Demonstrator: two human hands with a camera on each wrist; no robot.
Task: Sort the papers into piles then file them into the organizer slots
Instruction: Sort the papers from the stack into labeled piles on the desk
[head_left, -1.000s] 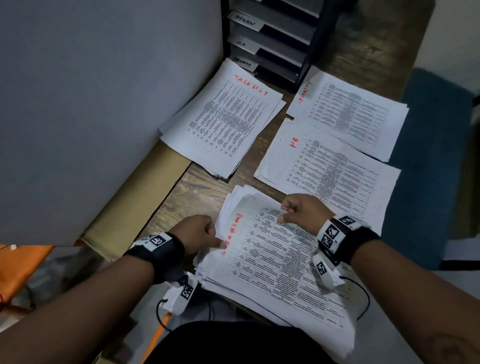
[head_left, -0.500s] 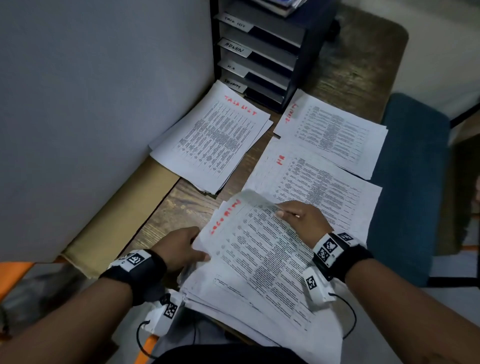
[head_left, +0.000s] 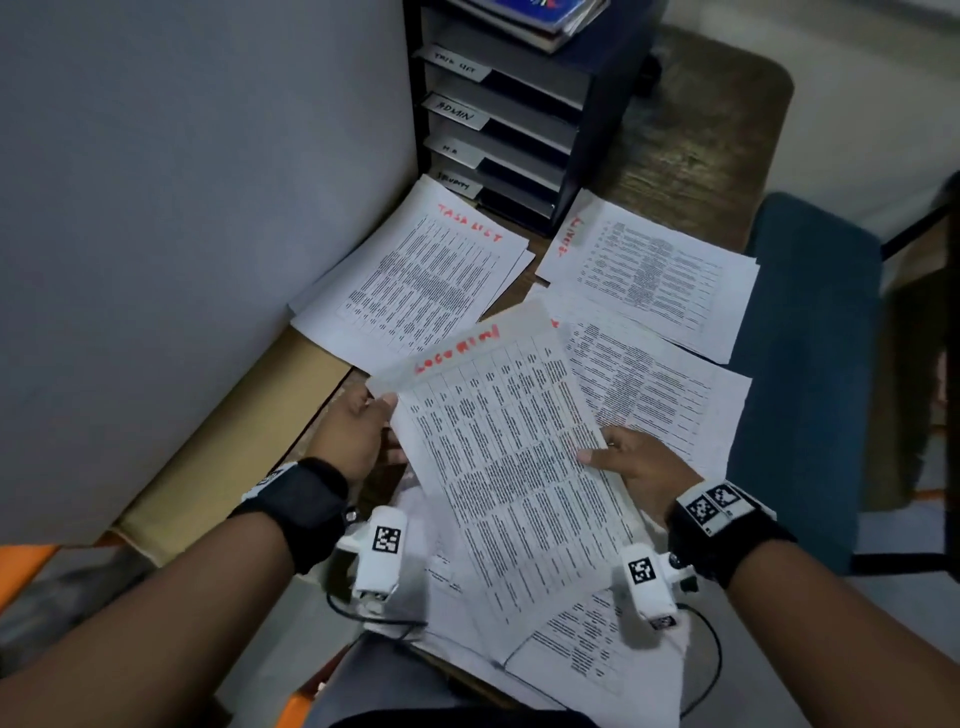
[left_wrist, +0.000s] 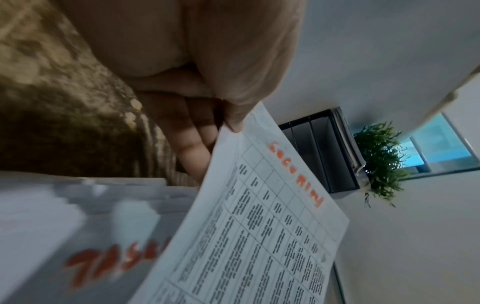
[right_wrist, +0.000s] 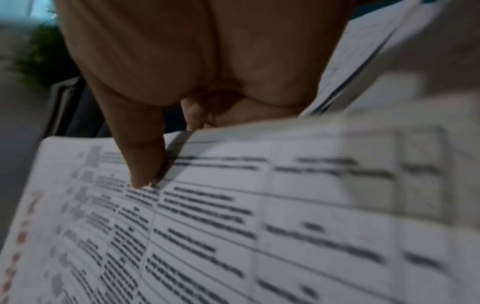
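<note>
Left hand (head_left: 358, 431) and right hand (head_left: 641, 462) pinch opposite edges of the red-lettered security sheet (head_left: 511, 457), keeping it flat and readable above the unsorted stack (head_left: 592, 649).

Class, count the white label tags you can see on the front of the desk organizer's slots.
4, stacked down the organizer's left front edge: top tag, second tag, third tag, bottom tag. Any higher tags would be out of frame.

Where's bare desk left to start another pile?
Little left. A bare strip of desk lies right of the organizer, beyond the far right pile. A narrow gap runs between that pile and the task list pile. Near edge is crowded: unsorted stack under the held sheet.
</note>
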